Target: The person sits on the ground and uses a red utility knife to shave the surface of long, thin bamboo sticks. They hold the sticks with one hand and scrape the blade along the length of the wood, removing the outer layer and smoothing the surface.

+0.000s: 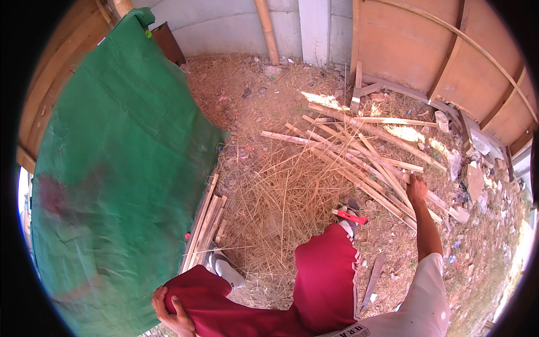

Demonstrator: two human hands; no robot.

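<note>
My right hand (416,190) reaches out to the right, its fingers closed on a bamboo strip at the near side of a loose pile. The other long, pale bamboo strips (359,175) lie crossed over each other on the ground. My left hand (174,314) rests on my bent left knee, over the dark red trousers (224,303), fingers apart and holding nothing. A red-handled cutting tool (351,217) lies by my right foot. Several split strips (206,222) are laid side by side next to my left foot.
Thin shavings (286,185) cover the ground between my feet. A green tarp (123,151) hangs at the left. A flat, narrow brown piece (373,281) lies near my right leg. Wooden panels (412,42) and rubble (477,180) border the right side; a grey wall (224,28) stands behind.
</note>
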